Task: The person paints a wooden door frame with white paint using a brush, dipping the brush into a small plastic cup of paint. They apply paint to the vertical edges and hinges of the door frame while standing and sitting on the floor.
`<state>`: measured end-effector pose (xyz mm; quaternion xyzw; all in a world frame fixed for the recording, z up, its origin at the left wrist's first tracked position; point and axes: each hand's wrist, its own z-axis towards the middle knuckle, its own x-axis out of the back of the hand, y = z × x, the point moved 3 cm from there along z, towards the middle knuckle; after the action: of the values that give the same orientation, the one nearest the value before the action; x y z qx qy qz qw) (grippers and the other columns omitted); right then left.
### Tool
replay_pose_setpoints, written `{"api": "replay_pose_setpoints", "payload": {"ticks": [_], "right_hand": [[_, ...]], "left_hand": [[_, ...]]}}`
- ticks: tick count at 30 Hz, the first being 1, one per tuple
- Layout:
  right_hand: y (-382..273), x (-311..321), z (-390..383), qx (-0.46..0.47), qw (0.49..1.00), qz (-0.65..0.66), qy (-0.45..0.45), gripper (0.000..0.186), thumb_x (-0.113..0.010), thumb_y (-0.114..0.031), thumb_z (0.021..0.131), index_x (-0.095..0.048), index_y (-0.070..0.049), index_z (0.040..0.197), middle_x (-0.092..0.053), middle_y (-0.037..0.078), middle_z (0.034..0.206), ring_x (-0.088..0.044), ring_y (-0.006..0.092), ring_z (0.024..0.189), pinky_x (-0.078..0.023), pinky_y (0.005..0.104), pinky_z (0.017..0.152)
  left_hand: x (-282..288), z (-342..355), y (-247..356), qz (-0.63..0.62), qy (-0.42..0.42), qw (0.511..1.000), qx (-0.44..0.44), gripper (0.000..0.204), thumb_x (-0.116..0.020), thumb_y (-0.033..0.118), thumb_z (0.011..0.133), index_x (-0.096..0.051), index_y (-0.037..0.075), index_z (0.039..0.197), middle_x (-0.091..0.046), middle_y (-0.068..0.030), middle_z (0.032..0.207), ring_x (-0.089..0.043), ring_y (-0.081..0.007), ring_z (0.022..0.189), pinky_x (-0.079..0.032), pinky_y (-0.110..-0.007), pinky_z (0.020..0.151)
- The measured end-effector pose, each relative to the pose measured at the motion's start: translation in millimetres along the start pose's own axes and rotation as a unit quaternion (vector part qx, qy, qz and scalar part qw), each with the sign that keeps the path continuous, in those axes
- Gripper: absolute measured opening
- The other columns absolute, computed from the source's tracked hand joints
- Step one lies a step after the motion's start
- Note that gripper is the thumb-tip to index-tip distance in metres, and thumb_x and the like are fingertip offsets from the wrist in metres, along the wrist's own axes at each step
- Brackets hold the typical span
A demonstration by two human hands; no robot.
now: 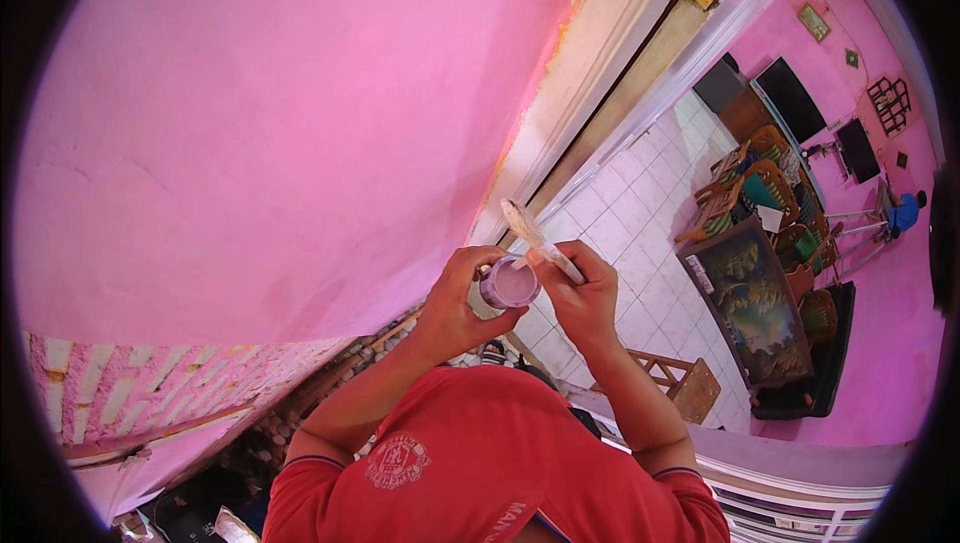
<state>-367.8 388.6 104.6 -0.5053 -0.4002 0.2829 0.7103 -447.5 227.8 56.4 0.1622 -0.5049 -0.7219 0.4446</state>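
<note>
In front of my chest, my left hand (452, 309) is wrapped round a small clear cup (495, 293). Pale pinkish-lilac paint (515, 285) shows inside it. Just to the right, my right hand (588, 293) grips a paintbrush (528, 227) between thumb and fingers. The brush tilts up to the left, its broad end beyond the cup's far rim and its whitish handle end beside my fingers. A small pale piece by the rim, under my right thumb, is too small to make out.
A pink wall (300, 123) fills the left, beside a white door frame (560, 93). Beyond the tiled floor (630, 193) stand stacked chairs (775, 193), a framed painting (750, 303) and a wooden stool (690, 388). Far right, a person in blue (905, 213) is by a ladder (860, 233).
</note>
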Motion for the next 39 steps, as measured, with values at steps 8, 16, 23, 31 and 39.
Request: {"api": "replay_pose_setpoints", "payload": {"ticks": [8,16,23,31,39], "right_hand": [[-14,6,-9,0.037,0.998,-0.051,-0.030,0.010,-0.077,-0.006,0.091,-0.072,-0.002,0.098,-0.069,0.000,0.080,-0.059,0.0037,0.074,-0.046,0.0225,0.065],[-3,-4,-2,-0.023,0.999,0.022,-0.016,0.013,-0.076,-0.010,0.093,-0.072,-0.001,0.102,-0.073,0.005,0.083,-0.063,0.0051,0.075,-0.050,0.0234,0.067],[-17,3,6,-0.040,0.993,-0.090,-0.063,0.019,-0.075,-0.010,0.093,-0.074,0.000,0.108,-0.076,0.009,0.088,-0.069,0.0093,0.080,-0.054,0.0265,0.070],[-20,1,8,0.050,0.989,-0.119,-0.066,0.028,-0.077,-0.003,0.089,-0.075,-0.001,0.117,-0.078,0.008,0.098,-0.070,0.0091,0.087,-0.054,0.0242,0.076],[-24,5,13,-0.026,0.993,-0.104,-0.055,0.028,-0.081,-0.013,0.090,-0.068,0.000,0.111,-0.071,0.006,0.080,-0.061,0.0042,0.068,-0.046,0.0220,0.058]], "left_hand": [[4,-2,-2,0.016,-0.004,1.000,0.024,0.070,-0.091,0.013,0.072,-0.053,0.007,0.132,-0.059,-0.0134,0.122,-0.062,-0.0291,0.113,-0.052,-0.039,0.094],[0,-2,-5,-0.007,0.002,1.000,0.004,0.075,-0.091,0.013,0.073,-0.051,0.008,0.136,-0.060,-0.0090,0.122,-0.059,-0.0212,0.110,-0.047,-0.037,0.091],[1,-9,-6,-0.010,-0.002,1.000,0.026,0.077,-0.092,0.016,0.072,-0.051,0.009,0.136,-0.060,-0.0094,0.123,-0.059,-0.0216,0.110,-0.047,-0.038,0.094],[2,-3,4,-0.009,-0.020,0.998,0.056,0.071,-0.090,0.016,0.074,-0.052,0.008,0.134,-0.058,-0.0139,0.123,-0.060,-0.0290,0.117,-0.049,-0.041,0.098],[0,-2,-1,-0.021,-0.008,0.999,0.046,0.071,-0.091,0.016,0.073,-0.053,0.008,0.132,-0.061,-0.0087,0.122,-0.060,-0.0206,0.111,-0.047,-0.036,0.092]]}}
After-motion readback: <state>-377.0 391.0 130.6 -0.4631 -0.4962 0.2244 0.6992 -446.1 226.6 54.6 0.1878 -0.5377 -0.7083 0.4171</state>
